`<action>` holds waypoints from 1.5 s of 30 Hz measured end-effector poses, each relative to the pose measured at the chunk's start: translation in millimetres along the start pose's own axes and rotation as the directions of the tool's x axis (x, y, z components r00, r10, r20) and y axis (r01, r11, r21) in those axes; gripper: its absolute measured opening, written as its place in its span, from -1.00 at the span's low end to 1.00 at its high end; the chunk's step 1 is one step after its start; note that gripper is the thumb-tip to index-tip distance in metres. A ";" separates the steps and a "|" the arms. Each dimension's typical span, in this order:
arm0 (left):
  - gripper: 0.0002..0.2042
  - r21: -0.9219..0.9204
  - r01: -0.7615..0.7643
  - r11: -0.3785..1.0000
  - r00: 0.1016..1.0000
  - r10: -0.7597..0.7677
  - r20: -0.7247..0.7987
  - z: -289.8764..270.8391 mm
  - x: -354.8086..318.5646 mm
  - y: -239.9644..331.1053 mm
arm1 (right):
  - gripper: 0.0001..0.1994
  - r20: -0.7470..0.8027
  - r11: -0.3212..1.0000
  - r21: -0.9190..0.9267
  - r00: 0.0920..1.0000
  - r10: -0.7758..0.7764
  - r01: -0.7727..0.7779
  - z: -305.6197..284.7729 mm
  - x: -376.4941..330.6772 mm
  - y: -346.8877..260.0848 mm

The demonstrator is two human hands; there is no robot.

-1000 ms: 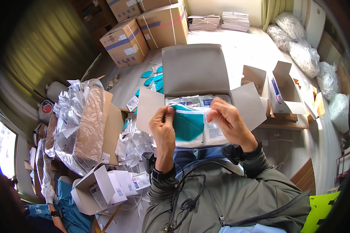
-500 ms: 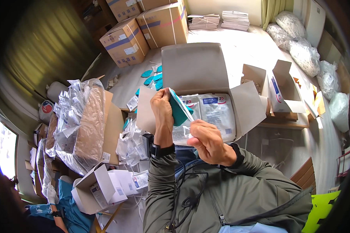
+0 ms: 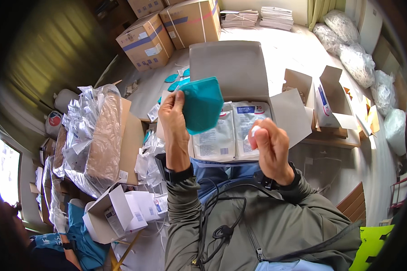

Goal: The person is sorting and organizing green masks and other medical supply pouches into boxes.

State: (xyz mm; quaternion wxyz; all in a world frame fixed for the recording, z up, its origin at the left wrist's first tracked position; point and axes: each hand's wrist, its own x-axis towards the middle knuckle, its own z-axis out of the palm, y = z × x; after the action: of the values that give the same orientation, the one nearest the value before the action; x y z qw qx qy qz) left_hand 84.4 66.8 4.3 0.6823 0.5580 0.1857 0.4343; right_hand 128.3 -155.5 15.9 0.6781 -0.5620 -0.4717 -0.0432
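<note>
My left hand (image 3: 173,115) pinches the left edge of a flat, teal folded face mask (image 3: 204,106) and holds it up broadside. My right hand (image 3: 273,151) is closed in a fist, apart from the mask, with a bit of white cord (image 3: 255,131) showing at the thumb. Below and beyond both hands, an open carton (image 3: 226,67) holds white printed packets (image 3: 250,118) lying flat side by side. The mask covers part of the left packet. Whether the cord is attached to anything is hidden by my fingers.
On the left stands a plastic-lined carton (image 3: 106,135) full of packets, with a tipped white box (image 3: 117,212) nearer. More teal masks (image 3: 171,78) lie behind. Open boxes (image 3: 332,106) and stuffed clear bags (image 3: 357,63) are at right. A co-worker's gloved hand (image 3: 60,222) is lower left.
My left hand has raised and turned the mask from edge-on to broadside. My right hand has moved right, away from the mask, with white cord still in its fingers.
</note>
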 end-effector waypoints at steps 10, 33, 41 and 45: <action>-0.73 0.327 -0.302 0.896 0.643 0.444 -0.624 -47.1 -59.6 78.5 | -0.67 -0.196 0.962 0.048 0.942 0.273 -0.269 -17.2 -5.2 5.8; -0.73 0.586 -0.460 0.667 0.661 0.698 -0.275 -58.3 -25.6 45.8 | -0.77 -0.108 0.952 -0.033 0.948 0.299 -0.305 -25.1 -10.9 6.2; -0.99 0.634 -0.457 0.624 0.871 0.458 0.177 -28.8 -102.0 5.2 | -0.87 -0.496 0.985 -0.130 0.868 0.032 -0.110 -55.4 35.8 -3.7; -0.88 0.671 -0.488 0.558 0.863 0.196 0.465 -19.2 -115.2 -14.1 | -0.84 -0.506 0.976 -0.180 0.862 0.016 -0.123 -109.9 79.0 36.8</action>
State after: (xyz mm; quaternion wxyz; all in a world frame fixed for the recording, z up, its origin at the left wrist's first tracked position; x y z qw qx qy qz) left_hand 11.9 -13.8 -41.3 0.2986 0.8854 0.1189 0.3358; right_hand 258.5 -193.1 52.2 0.7165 -0.6153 -0.2514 -0.2119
